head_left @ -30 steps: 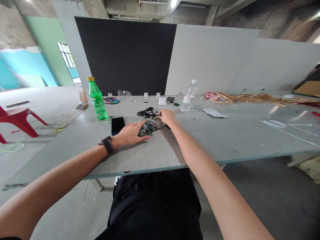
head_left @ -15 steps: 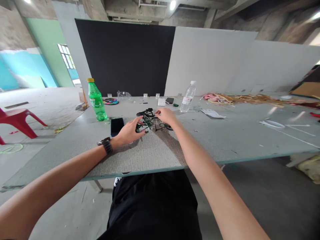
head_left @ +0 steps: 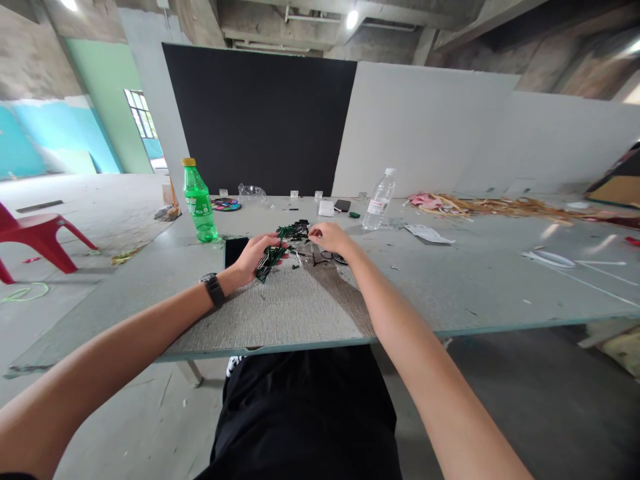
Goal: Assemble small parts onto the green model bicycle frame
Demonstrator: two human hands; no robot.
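My left hand [head_left: 251, 258], with a dark watch on its wrist, grips a small green and black model bicycle [head_left: 270, 256] tilted above the grey table [head_left: 450, 280]. My right hand [head_left: 327, 235] pinches at the model's far end, by a pile of small black parts [head_left: 296, 231]. Loose black rings [head_left: 331, 257] lie on the table just under the right hand. A black phone [head_left: 234, 251] lies flat right behind the left hand.
A green soda bottle [head_left: 199, 201] stands at the back left and a clear water bottle [head_left: 379, 200] at the back right. Farther back lie a colourful disc [head_left: 226, 204], a white box [head_left: 326, 209] and a dark phone [head_left: 342, 205]. Wood strips [head_left: 490, 203] litter the right. A red chair [head_left: 35, 237] stands left.
My left hand has lifted the model bicycle off the table and tilted it, moving slightly left. My right hand has come in closer to the model's far end.
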